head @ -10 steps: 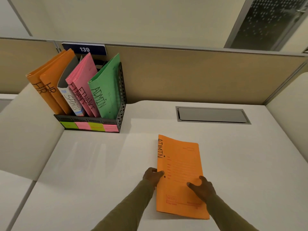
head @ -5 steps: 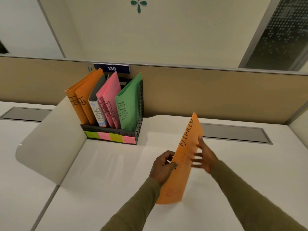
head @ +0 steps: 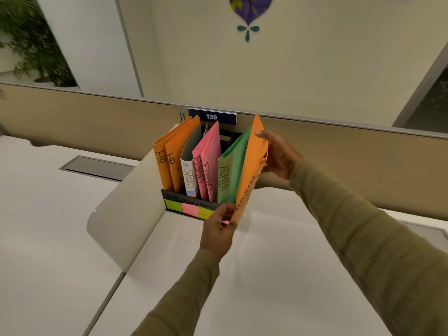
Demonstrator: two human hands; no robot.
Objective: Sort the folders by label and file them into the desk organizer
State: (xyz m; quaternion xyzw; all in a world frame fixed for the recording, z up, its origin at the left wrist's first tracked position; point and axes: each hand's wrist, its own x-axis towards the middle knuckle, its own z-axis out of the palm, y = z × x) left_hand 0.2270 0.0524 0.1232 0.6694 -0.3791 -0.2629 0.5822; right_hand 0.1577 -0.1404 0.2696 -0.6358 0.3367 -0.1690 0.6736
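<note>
I hold an orange folder [head: 249, 166] upright and edge-on at the right end of the black desk organizer [head: 180, 198], right beside the green ADMIN folder [head: 230, 174]. My left hand [head: 218, 232] pinches its lower corner. My right hand [head: 278, 155] grips its upper right edge. Whether the folder's bottom is inside the slot is hidden by my left hand. The organizer also holds two orange HR folders [head: 167, 161], a grey SPORTS folder [head: 189, 175] and two pink FINANCE folders [head: 207, 166].
The organizer stands on a white desk [head: 266, 275] against a tan partition [head: 339, 151] with a "139" plate [head: 211, 116]. A curved white divider [head: 128, 214] stands left of the organizer. Grey cable hatches [head: 97, 167] are set into the desks.
The orange folder went from lying flat on the desk to upright, then travelled left and away to the organizer's right end. Both hands stayed on it.
</note>
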